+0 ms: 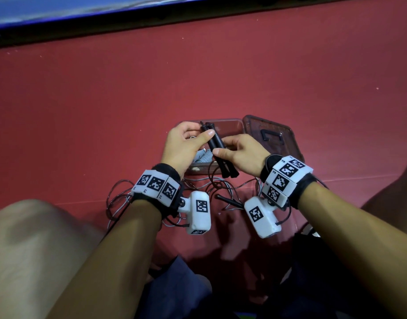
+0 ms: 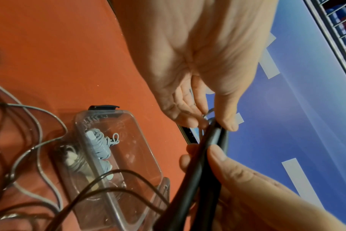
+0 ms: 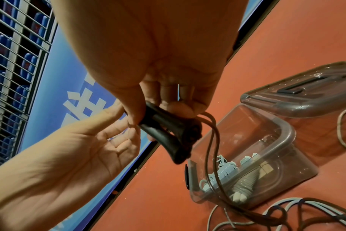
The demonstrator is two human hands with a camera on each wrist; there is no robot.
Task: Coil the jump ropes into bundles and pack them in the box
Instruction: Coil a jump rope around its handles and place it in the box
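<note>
Black handles [image 1: 217,148] pinched by both hands [image 1: 186,146] [image 1: 241,155], axis slanting over box [image 1: 238,125].

**Indoor sports venue, floor level**

Red court flooring [image 1: 221,72] underfoot. Blue banner board [image 2: 298,87] with large white characters along the court edge at 12 o'clock. Behind it, metal railing [image 3: 16,51] and rows of blue spectator seats [image 3: 28,65].

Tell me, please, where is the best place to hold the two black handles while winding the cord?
Probably the middle of the black handles, pinched side by side from the right, as the right hand does. They lie parallel above the clear box, cord trailing below, leaving the left hand to wind.
</note>
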